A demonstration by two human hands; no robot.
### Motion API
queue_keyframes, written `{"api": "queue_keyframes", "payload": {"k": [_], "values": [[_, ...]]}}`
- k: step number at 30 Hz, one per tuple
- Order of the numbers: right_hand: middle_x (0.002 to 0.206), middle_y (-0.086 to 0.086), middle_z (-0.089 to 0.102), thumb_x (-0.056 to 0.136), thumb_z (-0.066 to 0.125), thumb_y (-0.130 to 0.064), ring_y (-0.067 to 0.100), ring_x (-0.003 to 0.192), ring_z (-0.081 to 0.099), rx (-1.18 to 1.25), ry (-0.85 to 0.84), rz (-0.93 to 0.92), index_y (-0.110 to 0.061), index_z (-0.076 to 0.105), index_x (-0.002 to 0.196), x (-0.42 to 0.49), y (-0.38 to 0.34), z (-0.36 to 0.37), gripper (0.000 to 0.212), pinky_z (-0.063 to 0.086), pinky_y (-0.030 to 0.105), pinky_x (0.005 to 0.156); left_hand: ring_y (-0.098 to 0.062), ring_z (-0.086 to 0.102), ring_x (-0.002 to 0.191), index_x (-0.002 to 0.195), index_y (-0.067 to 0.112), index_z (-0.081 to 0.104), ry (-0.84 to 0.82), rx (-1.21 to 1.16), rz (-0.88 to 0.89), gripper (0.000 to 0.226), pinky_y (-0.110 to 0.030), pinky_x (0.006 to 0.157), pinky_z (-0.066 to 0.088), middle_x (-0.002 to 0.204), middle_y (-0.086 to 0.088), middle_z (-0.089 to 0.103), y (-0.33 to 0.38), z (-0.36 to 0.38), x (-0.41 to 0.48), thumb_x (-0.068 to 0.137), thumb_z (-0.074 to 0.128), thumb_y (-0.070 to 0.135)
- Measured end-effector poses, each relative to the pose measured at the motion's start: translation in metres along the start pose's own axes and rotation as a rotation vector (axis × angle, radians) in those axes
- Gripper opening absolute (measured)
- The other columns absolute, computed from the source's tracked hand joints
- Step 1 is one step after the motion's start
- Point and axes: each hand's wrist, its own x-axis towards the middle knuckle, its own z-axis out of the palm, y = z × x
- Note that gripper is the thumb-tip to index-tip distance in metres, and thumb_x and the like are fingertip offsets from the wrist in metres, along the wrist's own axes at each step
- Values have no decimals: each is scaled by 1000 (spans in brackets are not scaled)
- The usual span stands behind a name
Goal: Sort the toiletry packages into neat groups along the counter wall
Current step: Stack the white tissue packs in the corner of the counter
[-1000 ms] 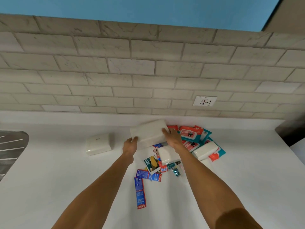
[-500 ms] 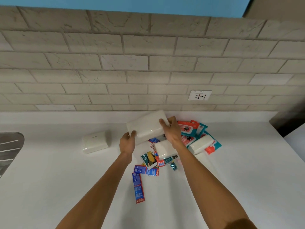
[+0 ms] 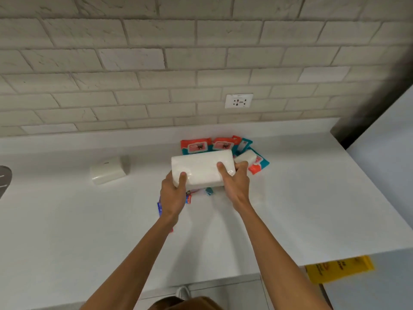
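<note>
White film-wrapped pack (image 3: 201, 168), held low over the surface (image 3: 312, 198) near the wall: I judge it light, squashy, slippery. My left hand (image 3: 173, 194) and right hand (image 3: 235, 185) grip its short ends, fingers (image 3: 242, 166) curled round. Red-teal wipes (image 3: 196, 147) lie just behind.

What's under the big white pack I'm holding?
Only edges peek out below the white pack: a small teal packet and a red-and-blue box by the left hand. The pack, that hand and the right hand hide whatever else lies there.
</note>
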Motion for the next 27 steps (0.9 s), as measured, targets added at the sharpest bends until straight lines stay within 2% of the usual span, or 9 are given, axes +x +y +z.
{"api": "queue_keyframes", "payload": {"k": [2,4,6,8,10,13,17,25,27], "values": [[121,-11,66,97,72,-52,12,107,68,10,12,20,-27,41,135,-16,15,-31,55,58,30,89,-18,61,112,139,34,52,-7,31,15,44,-33,89,57,128,6,60,-7,19,-31,102,53,56],[118,-10,67,96,73,-51,10,103,68,9,32,28,-26,40,129,-33,30,-61,53,59,29,86,-19,57,121,145,31,50,-22,75,9,53,-45,104,52,137,6,56,-18,39,-58,101,52,59],[112,-7,67,96,74,-50,10,100,69,9,43,31,-23,41,122,-50,44,-93,49,58,25,81,-21,53,128,151,30,45,-43,103,-10,59,-49,109,48,144,4,53,-26,59,-88,101,50,60],[112,-6,67,97,74,-48,8,99,69,13,39,33,-22,41,121,-65,58,-126,48,56,17,76,-23,53,131,150,32,45,-56,123,-18,59,-50,109,49,147,0,53,-33,79,-117,100,49,63],[113,-6,67,97,74,-47,5,98,68,11,35,35,-22,41,123,-78,72,-158,49,55,14,72,-22,58,126,144,36,51,-71,120,5,56,-51,105,52,140,2,59,-42,99,-144,98,48,68],[113,-7,66,97,74,-48,5,98,67,-8,32,70,-23,41,123,-93,95,-201,50,54,16,75,-20,62,119,137,36,56,-95,138,21,58,-52,99,55,128,6,66,-57,127,-181,94,45,73],[115,-6,66,97,73,-49,6,100,67,-60,16,101,-23,39,127,-105,119,-244,51,54,17,79,-22,60,121,136,33,57,-117,173,31,57,-51,98,54,124,8,68,-65,160,-220,96,42,71],[121,2,67,99,72,-47,11,101,68,-176,-8,136,-21,39,128,-113,149,-290,51,53,13,69,-20,63,119,138,35,54,-167,259,39,64,-49,100,55,127,5,67,-79,196,-232,92,46,79],[132,2,61,98,74,-43,16,113,66,-225,5,84,-23,37,137,-110,151,-295,58,57,16,81,-20,59,123,142,32,54,-213,269,67,62,-47,105,52,131,5,66,-72,198,-227,95,51,73]]}}
